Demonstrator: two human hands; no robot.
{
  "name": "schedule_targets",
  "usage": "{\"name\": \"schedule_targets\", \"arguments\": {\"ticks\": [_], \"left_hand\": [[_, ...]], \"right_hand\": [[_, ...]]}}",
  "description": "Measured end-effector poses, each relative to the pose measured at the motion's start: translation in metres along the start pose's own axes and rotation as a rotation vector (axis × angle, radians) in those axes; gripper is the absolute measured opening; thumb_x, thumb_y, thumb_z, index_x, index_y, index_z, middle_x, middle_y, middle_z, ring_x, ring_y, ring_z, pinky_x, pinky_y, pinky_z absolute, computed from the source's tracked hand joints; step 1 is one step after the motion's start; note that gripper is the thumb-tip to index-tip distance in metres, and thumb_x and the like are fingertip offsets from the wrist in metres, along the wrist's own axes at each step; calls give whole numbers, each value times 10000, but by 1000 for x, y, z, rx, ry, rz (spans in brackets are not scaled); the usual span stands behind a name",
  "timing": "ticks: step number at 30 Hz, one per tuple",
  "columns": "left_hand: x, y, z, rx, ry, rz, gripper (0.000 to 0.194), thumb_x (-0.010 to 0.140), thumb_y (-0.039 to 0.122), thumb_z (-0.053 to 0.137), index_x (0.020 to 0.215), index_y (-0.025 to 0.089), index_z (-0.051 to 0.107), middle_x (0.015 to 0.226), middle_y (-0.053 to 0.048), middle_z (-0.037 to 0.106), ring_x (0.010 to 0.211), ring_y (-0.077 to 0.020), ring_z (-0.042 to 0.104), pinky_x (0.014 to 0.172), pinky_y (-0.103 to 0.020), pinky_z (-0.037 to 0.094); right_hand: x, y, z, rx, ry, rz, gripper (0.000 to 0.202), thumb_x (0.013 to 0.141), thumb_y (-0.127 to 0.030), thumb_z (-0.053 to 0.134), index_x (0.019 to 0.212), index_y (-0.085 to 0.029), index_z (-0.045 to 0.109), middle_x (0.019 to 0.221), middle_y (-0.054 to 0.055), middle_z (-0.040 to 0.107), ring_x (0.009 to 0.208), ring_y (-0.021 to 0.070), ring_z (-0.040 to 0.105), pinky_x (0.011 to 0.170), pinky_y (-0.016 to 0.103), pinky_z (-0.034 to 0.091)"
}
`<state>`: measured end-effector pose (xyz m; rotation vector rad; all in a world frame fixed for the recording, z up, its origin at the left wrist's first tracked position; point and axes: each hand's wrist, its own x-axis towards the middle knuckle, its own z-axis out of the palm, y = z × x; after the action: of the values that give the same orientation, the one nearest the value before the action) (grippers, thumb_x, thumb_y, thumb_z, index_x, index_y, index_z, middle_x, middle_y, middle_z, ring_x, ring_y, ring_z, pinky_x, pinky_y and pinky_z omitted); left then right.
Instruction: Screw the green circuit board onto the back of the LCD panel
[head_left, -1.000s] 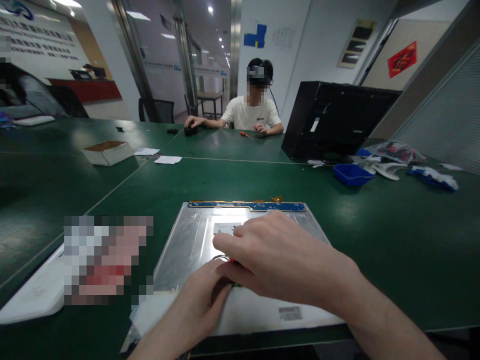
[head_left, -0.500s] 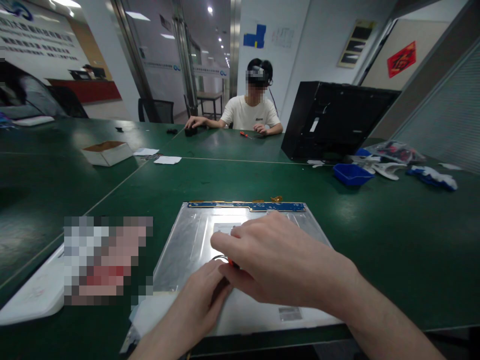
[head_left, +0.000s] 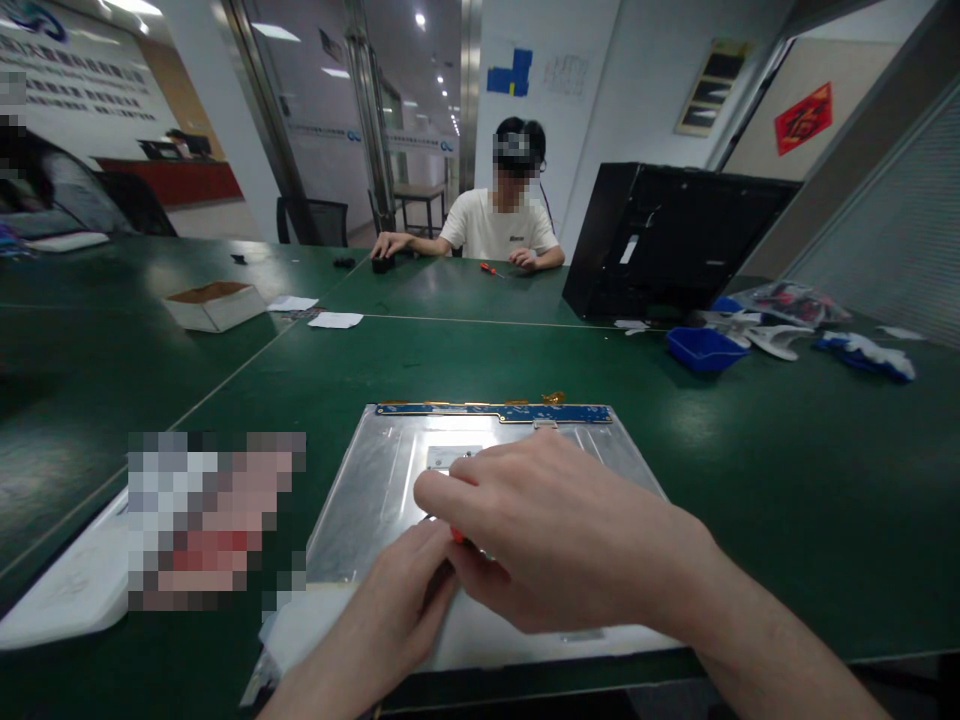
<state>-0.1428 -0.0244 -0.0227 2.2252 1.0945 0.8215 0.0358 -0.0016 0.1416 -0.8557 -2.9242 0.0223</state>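
Note:
A flat silver display panel [head_left: 341,520] lies face-down in front of me, with a narrow blue circuit board [head_left: 442,411] along its far edge. My right hand [head_left: 540,530] is over the middle of the panel, its fingers closed around a red thing [head_left: 457,535] that is mostly hidden. Against those fingertips rests my left hand [head_left: 401,590], its thumb and fingers pinched together. A thin dark cable [head_left: 429,518] shows just beyond the left fingertips. What the left fingers hold is hidden.
A white slab [head_left: 67,590] lies at the left, partly blurred out. Farther back are an open cardboard box [head_left: 217,310], white papers [head_left: 335,320], a blue tray [head_left: 705,350] and a large black monitor [head_left: 675,240]. Across the table sits a person [head_left: 501,220] near a red screwdriver [head_left: 491,269].
My right hand has shifted slightly left and toward me, and the red thing moved with it. More of the panel's middle plate shows, while the sticker near the front edge is more covered.

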Motion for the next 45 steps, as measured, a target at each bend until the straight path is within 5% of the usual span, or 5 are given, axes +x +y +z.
{"name": "schedule_targets", "arguments": {"ticks": [7, 27, 39, 45], "left_hand": [[1, 5, -1, -19, 30, 15, 196, 803, 79, 435, 896, 202, 557, 869, -46, 660, 805, -215, 622, 714, -310, 497], [2, 10, -3, -17, 21, 16, 219, 808, 66, 430, 926, 204, 553, 841, -35, 649, 780, -203, 611, 688, -295, 487], [1, 11, -5, -15, 4, 9, 167, 796, 63, 427, 815, 200, 520, 823, -32, 639, 789, -202, 614, 705, -296, 487], [-1, 5, -1, 2, -7, 8, 188, 811, 67, 438, 688, 209, 456, 631, 6, 553, 774, -201, 606, 743, -306, 490]], "right_hand": [[0, 1, 0, -5, 18, 12, 94, 868, -276, 535, 905, -206, 486, 723, -7, 630, 565, 129, 503, 475, 298, 177], [0, 1, 1, 9, 14, 5, 126, 851, -260, 539, 948, -195, 490, 755, 0, 643, 573, 128, 514, 482, 299, 174], [-1, 2, -1, 27, 8, -11, 95, 837, -217, 529, 925, -195, 501, 779, 1, 637, 587, 121, 495, 489, 295, 180], [-1, 3, 0, -7, 17, -25, 29, 888, -229, 521, 882, -205, 507, 739, -10, 617, 573, 114, 453, 498, 296, 169]]}}
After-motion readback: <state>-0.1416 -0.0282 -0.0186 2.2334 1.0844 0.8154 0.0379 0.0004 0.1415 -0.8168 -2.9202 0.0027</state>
